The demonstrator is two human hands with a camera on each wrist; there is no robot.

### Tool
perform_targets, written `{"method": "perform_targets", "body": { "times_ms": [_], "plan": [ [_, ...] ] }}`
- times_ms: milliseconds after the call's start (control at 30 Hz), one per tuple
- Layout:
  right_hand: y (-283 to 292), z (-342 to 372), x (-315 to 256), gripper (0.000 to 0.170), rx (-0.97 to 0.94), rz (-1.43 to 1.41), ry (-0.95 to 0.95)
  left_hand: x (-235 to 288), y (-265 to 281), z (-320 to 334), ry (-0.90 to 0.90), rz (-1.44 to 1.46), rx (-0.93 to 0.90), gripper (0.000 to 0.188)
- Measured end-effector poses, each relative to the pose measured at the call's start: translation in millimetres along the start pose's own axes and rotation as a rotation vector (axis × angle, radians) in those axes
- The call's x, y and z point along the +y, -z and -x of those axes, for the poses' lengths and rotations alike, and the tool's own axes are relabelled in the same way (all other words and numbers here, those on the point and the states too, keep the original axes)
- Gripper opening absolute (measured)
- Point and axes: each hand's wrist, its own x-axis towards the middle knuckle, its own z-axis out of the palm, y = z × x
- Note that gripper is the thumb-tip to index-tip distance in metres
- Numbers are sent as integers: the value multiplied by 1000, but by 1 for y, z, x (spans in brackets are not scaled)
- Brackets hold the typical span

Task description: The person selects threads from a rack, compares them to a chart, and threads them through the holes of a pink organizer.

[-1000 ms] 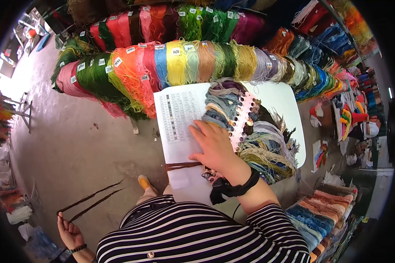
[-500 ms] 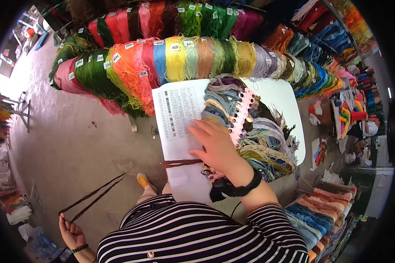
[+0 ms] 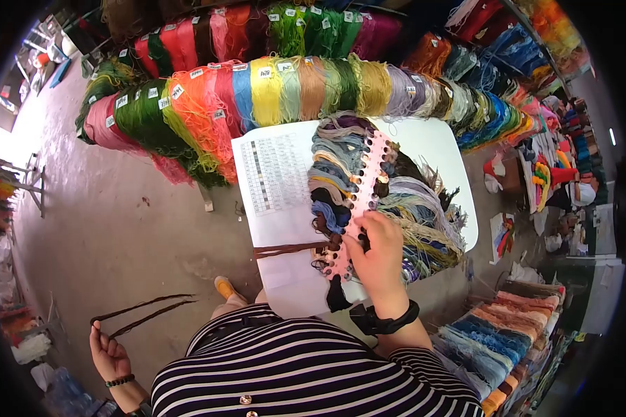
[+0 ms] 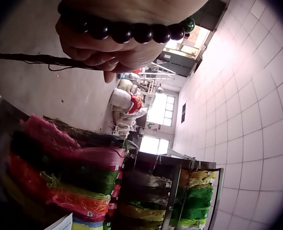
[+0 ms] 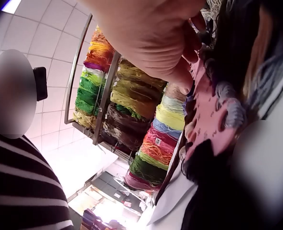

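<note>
Left hand (image 3: 109,358): pinching dark thread (image 4: 43,58), 8 o'clock.
Right hand (image 3: 379,251): 4 o'clock, at pink card (image 3: 365,182); grasp unclear.
Fastening: likely step, I judge; next, draw evenly.

holed strip (image 3: 364,183) on a board (image 3: 435,142), chart sheet (image 3: 271,174) to its left, skein row (image 3: 311,87) behind, stacked skeins (image 3: 499,332) at right

The head view is bright, edges bowed and corners black; white glare at far left washes the floor (image 3: 118,215); left wrist view — windows (image 4: 161,112) blown out, lower-left corner murky; right wrist view — blurred patches at both sides.
</note>
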Motion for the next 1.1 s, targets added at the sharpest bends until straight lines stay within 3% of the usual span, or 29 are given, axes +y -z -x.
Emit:
{"method": "perform_targets", "body": {
  "times_ms": [233,1100],
  "plan": [
    [0,11,0,38,55,-32,-62,2,-2,-2,21,-12,-71,17],
    [10,30,-3,36,81,-64,-68,-3,6,-1,4,-6,-7,16]
  ]
}}
